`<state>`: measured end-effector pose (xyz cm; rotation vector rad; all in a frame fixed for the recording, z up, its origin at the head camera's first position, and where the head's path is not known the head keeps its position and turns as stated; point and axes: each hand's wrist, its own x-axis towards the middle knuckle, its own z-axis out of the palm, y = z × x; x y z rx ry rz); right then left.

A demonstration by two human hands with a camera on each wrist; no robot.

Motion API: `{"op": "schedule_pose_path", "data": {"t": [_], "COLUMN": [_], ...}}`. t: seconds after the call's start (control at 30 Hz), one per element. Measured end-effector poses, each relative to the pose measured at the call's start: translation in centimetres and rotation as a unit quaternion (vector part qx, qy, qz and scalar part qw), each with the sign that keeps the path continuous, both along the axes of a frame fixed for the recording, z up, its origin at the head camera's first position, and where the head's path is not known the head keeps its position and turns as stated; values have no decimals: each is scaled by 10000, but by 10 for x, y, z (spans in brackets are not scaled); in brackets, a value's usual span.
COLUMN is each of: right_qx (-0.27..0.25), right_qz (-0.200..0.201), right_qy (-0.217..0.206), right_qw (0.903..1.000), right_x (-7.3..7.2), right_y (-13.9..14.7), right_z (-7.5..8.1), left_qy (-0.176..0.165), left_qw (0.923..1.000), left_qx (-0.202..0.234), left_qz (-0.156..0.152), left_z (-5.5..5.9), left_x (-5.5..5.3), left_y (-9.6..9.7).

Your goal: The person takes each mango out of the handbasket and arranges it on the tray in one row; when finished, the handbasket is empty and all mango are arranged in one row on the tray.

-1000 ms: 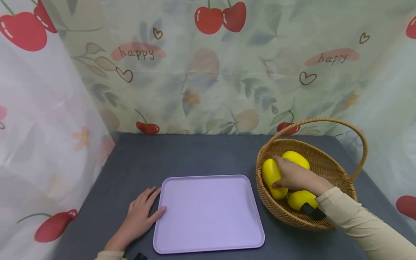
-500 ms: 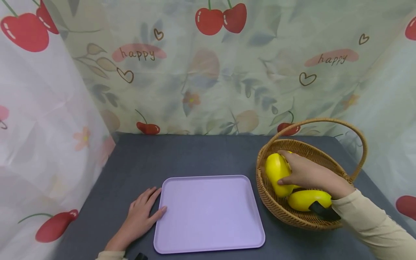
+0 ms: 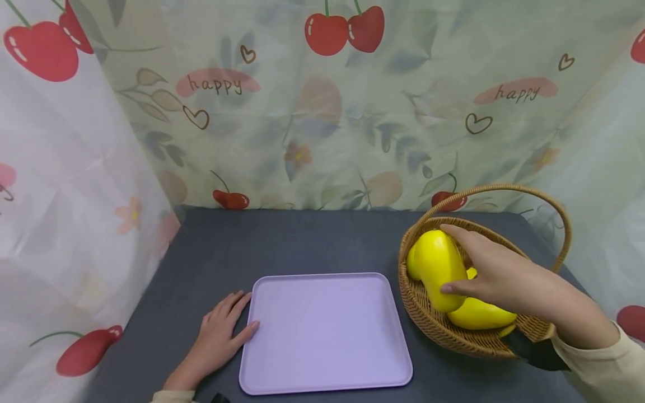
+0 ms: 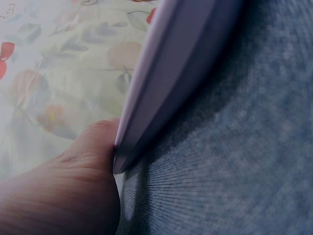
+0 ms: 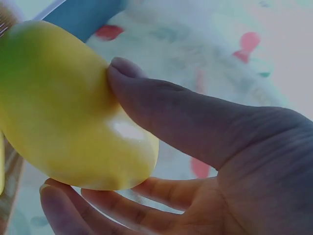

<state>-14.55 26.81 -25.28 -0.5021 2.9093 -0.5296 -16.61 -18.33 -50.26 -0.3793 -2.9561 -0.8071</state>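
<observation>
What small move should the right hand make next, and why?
Probably lift the mango slightly, then ease it toward the lilac tray. The right hand grips it between thumb and fingers, the wicker basket's rim lies between mango and tray, and the left hand touches the tray's edge.

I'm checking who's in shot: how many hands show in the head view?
2: the left hand at the left edge of the tray, the right hand holding a yellow fruit at the basket.
</observation>
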Motion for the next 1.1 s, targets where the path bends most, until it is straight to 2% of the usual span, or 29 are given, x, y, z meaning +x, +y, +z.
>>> {"op": "schedule_pose_path", "data": {"t": [0.1,0.2,0.37,0.6,0.83,0.97,1.1], "right_qx": [-205,-463,-730,-1189,-1713,-1814,-1947], "right_qz": [191,346,508,439,750,609,418], "right_qy": [111,23,-181,-617,-960,-1287,-1514], "right_qw": [9995,9983,9959,9900,9777,9731,9682], "right_x": [6,11,11,-12,-46,-60,-68], "right_y": [-18,-42,-86,-137,-171,-190,-207], "right_z": [3,3,-10,-53,-104,-129,-145], "left_qy": [7,12,-25,-49,-269,-406,-346], "left_qw": [10000,10000,10000,10000,9994,9989,9992], "left_qx": [-10,-46,-79,3,-202,-241,-212], "left_qz": [17,20,22,-55,-22,6,-70], "left_z": [-1,-2,-2,-1,3,4,6], "left_x": [0,1,2,2,0,1,2], "left_y": [-1,-2,-4,-5,-4,-5,-7]}}
